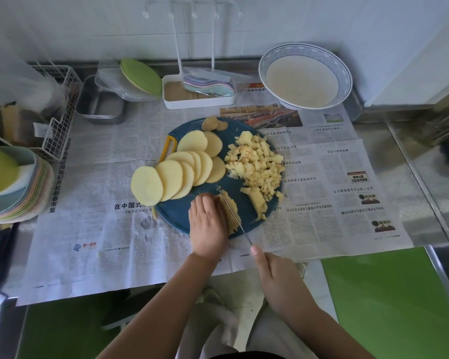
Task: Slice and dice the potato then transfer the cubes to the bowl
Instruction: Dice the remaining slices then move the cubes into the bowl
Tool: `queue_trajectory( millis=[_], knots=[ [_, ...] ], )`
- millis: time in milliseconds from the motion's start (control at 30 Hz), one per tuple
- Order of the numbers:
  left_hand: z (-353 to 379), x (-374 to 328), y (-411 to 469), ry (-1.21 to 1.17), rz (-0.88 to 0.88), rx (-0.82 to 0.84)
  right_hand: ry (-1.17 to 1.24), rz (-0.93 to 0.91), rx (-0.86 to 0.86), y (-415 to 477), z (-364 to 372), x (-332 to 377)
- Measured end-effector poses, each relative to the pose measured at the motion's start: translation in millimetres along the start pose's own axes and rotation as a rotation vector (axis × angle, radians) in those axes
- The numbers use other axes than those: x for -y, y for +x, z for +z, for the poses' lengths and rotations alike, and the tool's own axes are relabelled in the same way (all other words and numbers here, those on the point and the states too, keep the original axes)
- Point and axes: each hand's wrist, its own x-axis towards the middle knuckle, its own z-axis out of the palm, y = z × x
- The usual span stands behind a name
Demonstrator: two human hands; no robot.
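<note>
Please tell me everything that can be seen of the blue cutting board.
The cutting board is round, dark blue, apparently plastic, with a yellow handle at its far-left rim. It lies flat on newspaper. On it: overlapping potato slices, the leftmost overhanging the rim; diced cubes on the right; two peel ends at the far edge. Near its front the left hand holds potato strips that the knife cuts.

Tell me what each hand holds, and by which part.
The right hand grips the thin steel knife by its handle, hidden under its fingers. The left hand holds the pale cut potato stack down from above.
</note>
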Motion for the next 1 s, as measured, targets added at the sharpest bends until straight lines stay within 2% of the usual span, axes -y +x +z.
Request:
queue_trajectory(
  millis=[100,267,567,800,867,1000],
  knots=[
    [1,2,-1,0.019,0.008,0.017,-0.084,-0.021,-0.019,-3,4,2],
    [3,4,0,0.016,0.045,0.002,0.022,0.059,0.043,3,-3,10],
    [8,4,0,0.046,0.044,-0.013,-0.085,0.116,0.074,21,11,10],
    [5,1,-1,0.032,0.022,-0.037,0.146,0.093,-0.001,22,14,-6],
    [4,-1,0,0.017,0.016,-0.03,0.258,0.135,-0.038,25,11,-15],
    [-1,-1,0,-0.024,0.005,-0.016,0.34,0.169,0.014,27,-2,-23]
  ],
)
